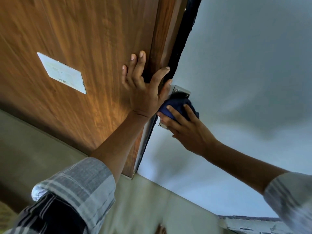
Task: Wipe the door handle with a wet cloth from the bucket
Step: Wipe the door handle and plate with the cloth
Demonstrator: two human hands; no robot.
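Note:
A dark blue cloth [177, 105] is bunched over the door handle, which it hides. Only the handle's silver metal plate [181, 91] shows above the cloth, fixed on the pale grey door face [244, 65]. My right hand [184, 127] presses the cloth against the plate, fingers wrapped over it. My left hand [145, 85] lies flat with fingers spread on the brown wooden panel [76, 39], its thumb hooked round the door's edge just above the plate. No bucket is in view.
A white rectangular label [62, 73] is stuck on the wooden panel to the left. The beige floor [152, 200] runs below the door. A chipped grey ledge [253, 223] lies at the lower right. Toes of a foot [160, 229] show at the bottom edge.

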